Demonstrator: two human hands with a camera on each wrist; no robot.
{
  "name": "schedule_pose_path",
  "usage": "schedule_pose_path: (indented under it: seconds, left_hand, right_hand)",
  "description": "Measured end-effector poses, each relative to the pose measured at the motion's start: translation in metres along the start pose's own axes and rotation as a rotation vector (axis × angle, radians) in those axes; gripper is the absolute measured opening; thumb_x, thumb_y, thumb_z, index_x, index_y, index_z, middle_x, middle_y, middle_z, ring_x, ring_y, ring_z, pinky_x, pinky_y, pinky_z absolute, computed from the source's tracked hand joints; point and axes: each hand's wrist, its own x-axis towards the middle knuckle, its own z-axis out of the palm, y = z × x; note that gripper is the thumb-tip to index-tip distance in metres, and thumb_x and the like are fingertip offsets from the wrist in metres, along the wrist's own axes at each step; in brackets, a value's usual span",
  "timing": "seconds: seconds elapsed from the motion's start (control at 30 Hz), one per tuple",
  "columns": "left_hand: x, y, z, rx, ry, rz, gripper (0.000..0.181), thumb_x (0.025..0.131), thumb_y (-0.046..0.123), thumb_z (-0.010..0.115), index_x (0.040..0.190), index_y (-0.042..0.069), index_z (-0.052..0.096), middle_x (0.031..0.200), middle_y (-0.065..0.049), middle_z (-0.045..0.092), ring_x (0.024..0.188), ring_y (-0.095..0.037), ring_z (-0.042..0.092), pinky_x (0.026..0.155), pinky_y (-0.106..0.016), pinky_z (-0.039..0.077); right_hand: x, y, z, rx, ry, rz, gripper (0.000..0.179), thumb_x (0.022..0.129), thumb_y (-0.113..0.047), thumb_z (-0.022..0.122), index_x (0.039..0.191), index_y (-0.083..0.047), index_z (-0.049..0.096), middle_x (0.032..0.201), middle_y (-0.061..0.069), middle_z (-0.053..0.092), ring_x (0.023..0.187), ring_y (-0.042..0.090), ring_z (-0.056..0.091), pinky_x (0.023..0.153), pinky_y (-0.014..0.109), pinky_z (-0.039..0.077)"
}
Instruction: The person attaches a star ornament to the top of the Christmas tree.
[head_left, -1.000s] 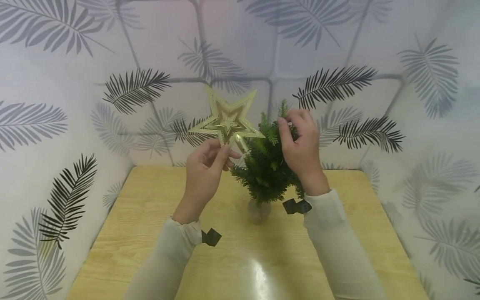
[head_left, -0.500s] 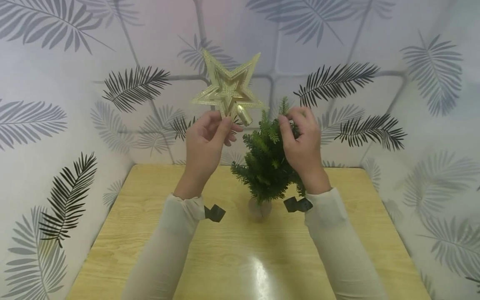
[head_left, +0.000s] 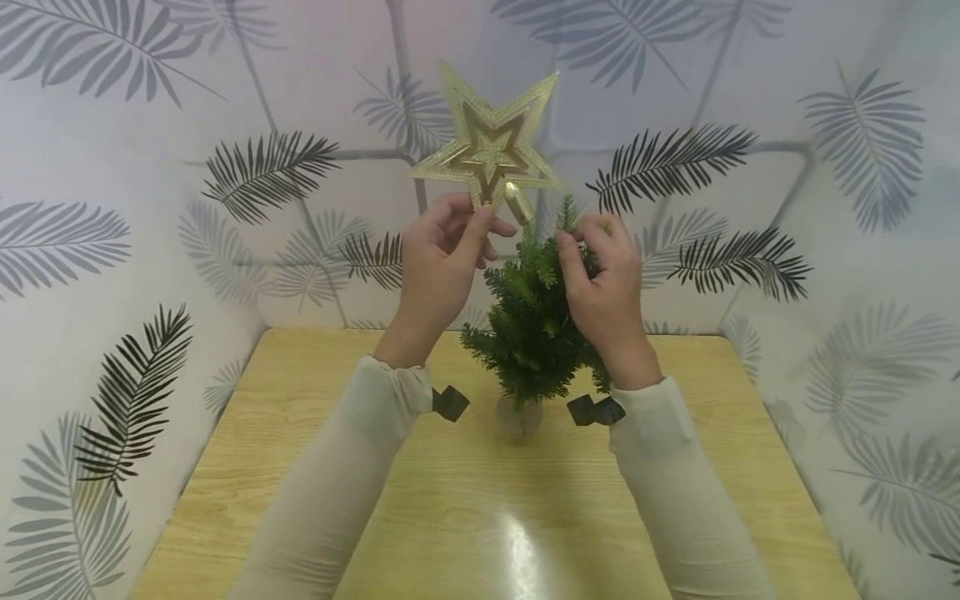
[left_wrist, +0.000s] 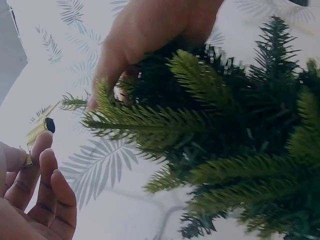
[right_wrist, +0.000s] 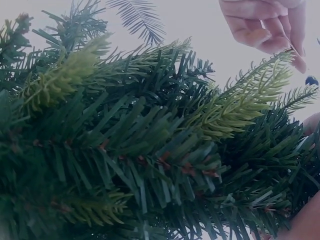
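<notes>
My left hand (head_left: 442, 262) pinches the lowest point of a gold star tree topper (head_left: 491, 150) between thumb and finger. The star stands upright, up and left of the treetop, and its small gold tube (head_left: 518, 202) points down toward the upper twigs. In the left wrist view the tube (left_wrist: 39, 134) shows a dark open end, apart from the branch tips. A small artificial Christmas tree (head_left: 528, 325) leans a little to the right. Near its top, my right hand (head_left: 606, 275) pinches a twig just below the tip (head_left: 567, 212).
The tree's round pale base (head_left: 519, 417) rests on a light wooden table (head_left: 450, 517). Behind and beside the table hangs pale cloth (head_left: 150, 167) with a leaf print. Dark camera mounts (head_left: 450, 403) stick out from both sleeve cuffs.
My left hand has raised the star from beside the branches, then carried it to the right, closer above the treetop. The right hand has stayed at the top twig.
</notes>
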Motion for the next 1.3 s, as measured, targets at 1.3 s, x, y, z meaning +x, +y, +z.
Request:
schedule_pose_path:
  seconds: [1.3]
  left_hand:
    - [0.035, 0.015, 0.024, -0.006, -0.140, -0.013, 0.021, 0.104, 0.005, 0.063, 0.119, -0.006, 0.072, 0.081, -0.013, 0.072, 0.068, -0.022, 0.064, 0.066, -0.034, 0.056]
  right_hand:
    - [-0.002, 0.004, 0.001, 0.028, 0.036, -0.042, 0.031, 0.104, -0.016, 0.060, 0.079, 0.001, 0.062, 0.101, 0.021, 0.059, 0.091, 0.034, 0.052, 0.076, 0.041, 0.038]
